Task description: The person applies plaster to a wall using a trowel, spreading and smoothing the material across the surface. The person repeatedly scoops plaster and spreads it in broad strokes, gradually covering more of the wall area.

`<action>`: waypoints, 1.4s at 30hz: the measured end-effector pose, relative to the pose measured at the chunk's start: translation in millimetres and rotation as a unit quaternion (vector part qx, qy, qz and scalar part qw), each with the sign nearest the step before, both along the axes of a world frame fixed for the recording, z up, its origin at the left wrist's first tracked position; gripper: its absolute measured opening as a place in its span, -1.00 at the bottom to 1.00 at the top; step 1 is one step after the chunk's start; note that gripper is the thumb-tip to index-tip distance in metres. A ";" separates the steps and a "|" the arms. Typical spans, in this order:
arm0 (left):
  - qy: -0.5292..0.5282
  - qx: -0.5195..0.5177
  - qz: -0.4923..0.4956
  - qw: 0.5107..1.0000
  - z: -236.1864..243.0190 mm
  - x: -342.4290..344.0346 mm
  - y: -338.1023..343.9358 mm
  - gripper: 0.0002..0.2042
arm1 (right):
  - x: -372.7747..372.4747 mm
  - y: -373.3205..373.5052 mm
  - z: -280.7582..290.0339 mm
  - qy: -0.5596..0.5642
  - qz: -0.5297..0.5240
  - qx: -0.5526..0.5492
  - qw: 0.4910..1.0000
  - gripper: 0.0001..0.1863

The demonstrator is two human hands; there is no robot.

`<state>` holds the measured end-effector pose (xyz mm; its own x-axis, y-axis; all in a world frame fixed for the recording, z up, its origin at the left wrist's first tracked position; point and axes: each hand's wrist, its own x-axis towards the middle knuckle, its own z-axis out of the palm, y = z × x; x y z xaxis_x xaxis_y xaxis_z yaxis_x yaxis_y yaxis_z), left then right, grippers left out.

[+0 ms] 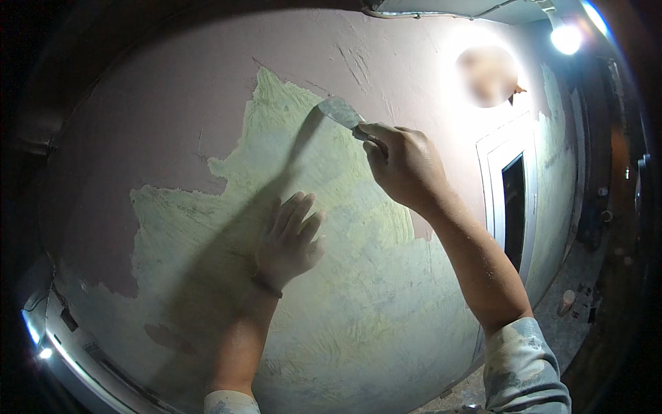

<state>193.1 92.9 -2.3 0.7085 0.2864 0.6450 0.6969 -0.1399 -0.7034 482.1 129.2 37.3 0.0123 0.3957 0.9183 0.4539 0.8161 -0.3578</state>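
Mauve paint spreads over the upper wall, and a ragged pale-green bare patch opens beneath it, with the putty knife right up at the border between the two. From where I stand this looks like scraping the coating away, so I'd keep the blade low, slip its edge under the lifted rim and push in short strokes, because too steep an angle would likely gouge what lies underneath. The right hand grips the handle firmly, arm stretched well up; a steady wrist should serve better than brute force. The left hand holds nothing, its fingers loosely spread before the patch; whether the palm leans on the wall, I can't tell. If it does brace there, it should stay clear of the blade's path. That long shadow slanting down from the tool could hide missed flakes, so checking from another angle seems wise. Counting outward, I make it one knife, two bare hands, one dark wristband on the left wrist, and two sleeves, the right sleeve blotched pale. Beyond them are one white frame around a dark pane, one glowing bulb at upper right and one small light at lower left.
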 end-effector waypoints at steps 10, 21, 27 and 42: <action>0.023 0.003 0.021 1.000 0.0 -8.2 7.0 -0.54 | 27.0 23.7 -61.6 0.242 0.391 -0.223 0.859 -0.58; 0.021 0.020 0.039 0.999 -0.4 -4.0 5.7 -0.58 | 34.8 21.1 -64.6 0.122 0.170 -0.199 0.957 -0.63; 0.038 0.029 0.049 0.998 -1.4 -8.9 8.6 -0.59 | 29.8 15.3 -67.1 -0.031 -0.044 0.023 0.998 -0.63; 0.017 0.006 0.020 1.000 0.9 -2.7 4.3 -0.59 | 27.7 23.7 -52.2 -0.064 -0.128 0.105 0.984 -0.69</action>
<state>190.5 97.2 -1.4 0.7176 0.3075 0.6248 0.6781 -0.1040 -0.7276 509.8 152.9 -15.0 -0.0339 0.1969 0.9798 0.6853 0.7182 -0.1206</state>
